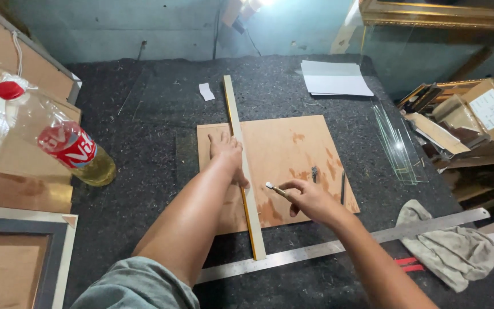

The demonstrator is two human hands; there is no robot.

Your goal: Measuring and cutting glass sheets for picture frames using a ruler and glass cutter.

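The right hand hides most of the small wooden-handled cutting tool; only its pale tip and a short stretch of handle show, so its kind is hard to make out. The fingers are clenched round that handle, the tip just beside the long yellow-edged straightedge. The left hand lies flat, fingers spread, pressing the straightedge onto the square brown hardboard sheet on the dark felt-covered table. A steel ruler lies partly under the arms.
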